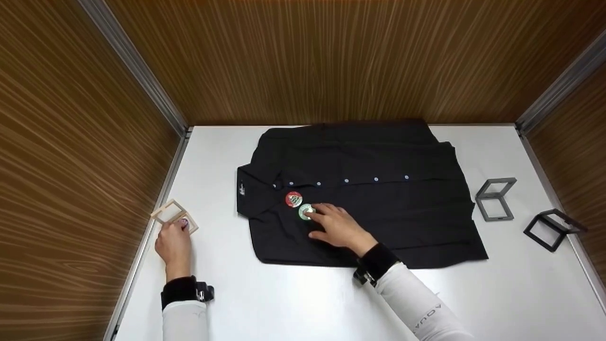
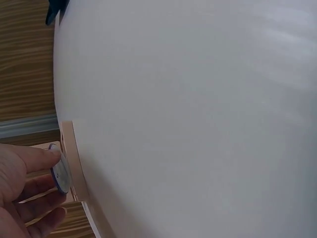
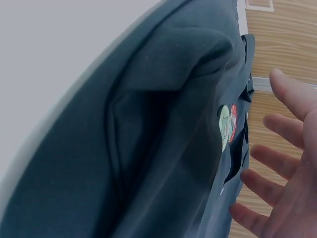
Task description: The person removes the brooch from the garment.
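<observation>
At the left, my left hand pinches a round pin badge between thumb and fingers, right at a small hinged light-wood frame. In the left wrist view the badge stands on edge against the frame, its pale back showing. A black buttoned shirt lies flat, collar to the left. On its chest sit a red round badge and a green one. My right hand hovers over the shirt with spread fingers, partly covering the green badge in the head view.
To the right of the shirt stand a grey hinged frame and a black hinged frame, both opened. Wood-grain panels wall the white table at the back and both sides.
</observation>
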Motion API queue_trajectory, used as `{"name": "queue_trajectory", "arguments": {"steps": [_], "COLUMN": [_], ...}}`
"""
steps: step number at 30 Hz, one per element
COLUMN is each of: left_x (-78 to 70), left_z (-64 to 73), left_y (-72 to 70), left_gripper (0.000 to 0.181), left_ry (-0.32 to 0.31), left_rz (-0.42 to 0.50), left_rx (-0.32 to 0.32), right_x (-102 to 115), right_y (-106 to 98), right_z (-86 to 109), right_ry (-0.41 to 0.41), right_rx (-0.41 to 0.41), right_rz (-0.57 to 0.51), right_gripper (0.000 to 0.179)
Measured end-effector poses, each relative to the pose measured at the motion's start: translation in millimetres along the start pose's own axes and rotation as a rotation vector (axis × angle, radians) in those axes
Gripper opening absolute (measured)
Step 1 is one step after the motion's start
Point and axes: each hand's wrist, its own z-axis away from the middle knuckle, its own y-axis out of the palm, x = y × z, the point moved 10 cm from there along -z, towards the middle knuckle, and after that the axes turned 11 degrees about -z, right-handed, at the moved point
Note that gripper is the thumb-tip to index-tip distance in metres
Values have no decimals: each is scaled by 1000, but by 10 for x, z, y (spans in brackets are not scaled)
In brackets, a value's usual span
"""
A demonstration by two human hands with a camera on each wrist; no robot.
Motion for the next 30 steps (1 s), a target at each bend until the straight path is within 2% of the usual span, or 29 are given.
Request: {"name": "queue_trajectory", "arguments": {"steps": [5, 11, 16, 21, 26, 30], "left_x": [22, 26, -11, -27, -33, -46], "left_z": [-18, -28, -20, -9, 6, 17], "left_y": [51, 51, 27, 42, 65, 46], "left_gripper": [11, 10, 10, 9, 11, 15], "left_ry": [-15, -23, -4, 6, 6, 5], "left_rz": [-8, -8, -22, -28, -7, 21], "left_rx": [47, 49, 51, 80, 120, 107], "right_x": [-17, -52, -60, -58, -51, -52], "right_y": [4, 21, 27, 25, 18, 16], "right_z": [12, 20, 28, 38, 48, 53], "right_ry": [10, 37, 40, 34, 24, 26], "right_rx": [6, 17, 14, 9, 4, 8], "right_rz": [3, -4, -9, -16, -15, -15], "right_gripper": [55, 55, 55, 54, 54, 57]}}
